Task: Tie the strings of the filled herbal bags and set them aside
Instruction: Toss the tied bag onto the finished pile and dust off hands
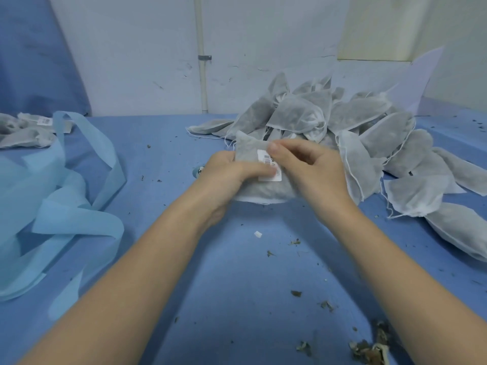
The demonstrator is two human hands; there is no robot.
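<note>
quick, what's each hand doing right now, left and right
Left hand: holds the bag, thumb pressing on its label.
Right hand: fingers curled at the bag's top edge, pinching there.

One white mesh herbal bag (259, 189), filled, barcode label (268, 164) facing up, flat on tabletop (237, 272). Heap of similar filled bags (355, 133) just behind, strings loose.

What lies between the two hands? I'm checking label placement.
In the head view, the left hand and right hand hold a herbal bag; its barcode label lies between them.
</note>
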